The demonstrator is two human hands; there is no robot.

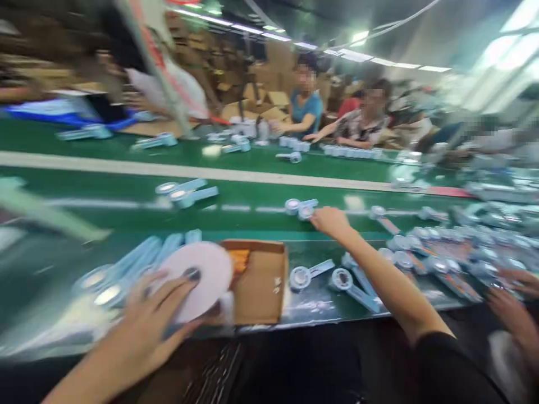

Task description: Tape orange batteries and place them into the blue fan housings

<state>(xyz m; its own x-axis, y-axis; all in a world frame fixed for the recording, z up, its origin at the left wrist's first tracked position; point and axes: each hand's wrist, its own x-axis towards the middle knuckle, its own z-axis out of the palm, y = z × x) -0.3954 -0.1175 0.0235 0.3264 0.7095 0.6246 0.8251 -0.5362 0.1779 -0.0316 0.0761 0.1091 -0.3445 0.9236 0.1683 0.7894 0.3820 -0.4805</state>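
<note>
My left hand (162,306) is on a white disc, apparently a roll (206,275), with its fingers across the face and thumb along the lower edge. Behind it, several light-blue handled pieces with round heads (130,264) lie on the near bench. Stretched across to the green belt, my right hand (332,221) has its fingers closed at the round head of a light-blue handled piece (306,212). Another such piece (292,206) lies against it on the left. The fingertips are blurred.
An open cardboard box (261,286) with something orange inside stands on the near bench. More light-blue pieces (301,278) lie right of it, crowding toward the right. A co-worker's hands (509,297) work at the right edge. People (305,106) sit across the green belt (252,219).
</note>
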